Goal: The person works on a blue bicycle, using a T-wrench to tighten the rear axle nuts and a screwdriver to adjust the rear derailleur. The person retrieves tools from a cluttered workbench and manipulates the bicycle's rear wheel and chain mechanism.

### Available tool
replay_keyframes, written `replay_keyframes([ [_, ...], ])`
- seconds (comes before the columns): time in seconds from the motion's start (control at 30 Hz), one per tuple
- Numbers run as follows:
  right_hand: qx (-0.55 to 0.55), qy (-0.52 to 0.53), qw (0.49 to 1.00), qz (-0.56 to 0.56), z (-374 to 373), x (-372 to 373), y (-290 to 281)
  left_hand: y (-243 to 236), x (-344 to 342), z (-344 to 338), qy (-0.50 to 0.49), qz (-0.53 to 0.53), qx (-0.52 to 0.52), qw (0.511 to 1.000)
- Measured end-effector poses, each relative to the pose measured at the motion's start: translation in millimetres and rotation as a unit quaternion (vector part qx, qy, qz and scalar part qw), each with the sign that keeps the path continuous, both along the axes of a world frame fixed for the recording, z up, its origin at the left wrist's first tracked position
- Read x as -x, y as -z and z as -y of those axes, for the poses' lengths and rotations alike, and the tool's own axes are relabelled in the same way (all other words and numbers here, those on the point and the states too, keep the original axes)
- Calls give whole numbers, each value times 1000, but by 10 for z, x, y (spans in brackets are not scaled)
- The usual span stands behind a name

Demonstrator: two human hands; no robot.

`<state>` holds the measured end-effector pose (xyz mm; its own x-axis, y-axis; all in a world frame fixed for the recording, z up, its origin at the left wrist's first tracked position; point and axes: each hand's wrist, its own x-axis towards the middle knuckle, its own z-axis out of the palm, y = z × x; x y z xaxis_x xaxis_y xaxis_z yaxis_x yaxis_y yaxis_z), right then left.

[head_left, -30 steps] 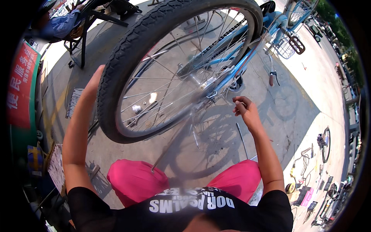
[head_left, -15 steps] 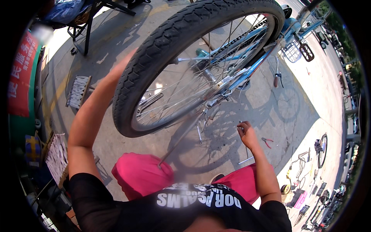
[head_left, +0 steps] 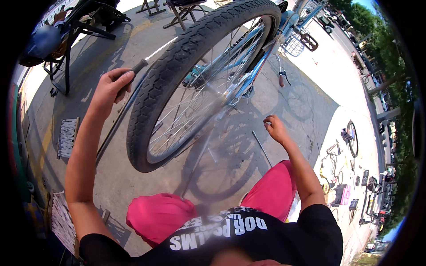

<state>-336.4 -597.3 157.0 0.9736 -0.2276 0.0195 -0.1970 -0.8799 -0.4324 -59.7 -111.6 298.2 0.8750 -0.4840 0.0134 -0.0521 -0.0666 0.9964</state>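
My left hand (head_left: 113,88) is closed around the dark handle of a screwdriver (head_left: 140,66), just left of the bicycle wheel. The screwdriver's pale shaft points up and right toward the tyre (head_left: 155,93). My right hand (head_left: 276,128) is right of the wheel, above my pink-clad knee. Its fingers are curled; what they hold, if anything, does not show. A thin metal rod (head_left: 262,148) shows just below and left of that hand. Tilted before me is the upturned blue bicycle (head_left: 255,73), its spokes and hub partly blurred.
Behind my left arm stand a folding chair (head_left: 66,57) and a low woven stool (head_left: 67,138). A pedal (head_left: 309,42) juts out at the upper right. Tools, a pink box (head_left: 342,194) and a loose wheel (head_left: 353,137) lie on the sunlit ground at right.
My left hand has come out from behind the tyre, further left, with the screwdriver. My right hand has shifted up and left in view. The whole view has turned.
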Motion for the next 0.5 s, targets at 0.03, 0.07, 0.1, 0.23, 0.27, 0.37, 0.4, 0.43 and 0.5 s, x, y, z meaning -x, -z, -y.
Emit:
replay_keyframes([
  [0.03, 2, 25, 1000, -10, 60, 12, -195, -72, 22, -46, -6, -8, -11, 1000],
  [0.07, -1, 43, 999, -16, 17, -57, -488, -99, -11, -149, -7, -1, -23, 1000],
  [0.1, -4, 52, 999, -11, 41, -99, -718, -142, -29, -216, -5, 10, -8, 1000],
  [0.23, -20, 87, 996, 31, 291, -269, -1182, -447, 99, -183, -18, 42, 52, 998],
  [0.27, -74, 119, 989, 44, 275, -363, -1285, -531, 146, -133, -20, 49, 65, 996],
  [0.37, -228, 167, 953, 109, 313, -603, -1295, -856, 384, 21, -23, 119, 132, 984],
  [0.4, -279, 176, 934, 135, 354, -668, -1245, -978, 480, 95, -25, 143, 148, 978],
  [0.43, -307, 171, 922, 165, 411, -735, -1177, -1092, 602, 161, -18, 166, 165, 972],
  [0.5, -341, 170, 908, 173, 564, -783, -938, -1306, 865, 235, -15, 210, 154, 965],
])
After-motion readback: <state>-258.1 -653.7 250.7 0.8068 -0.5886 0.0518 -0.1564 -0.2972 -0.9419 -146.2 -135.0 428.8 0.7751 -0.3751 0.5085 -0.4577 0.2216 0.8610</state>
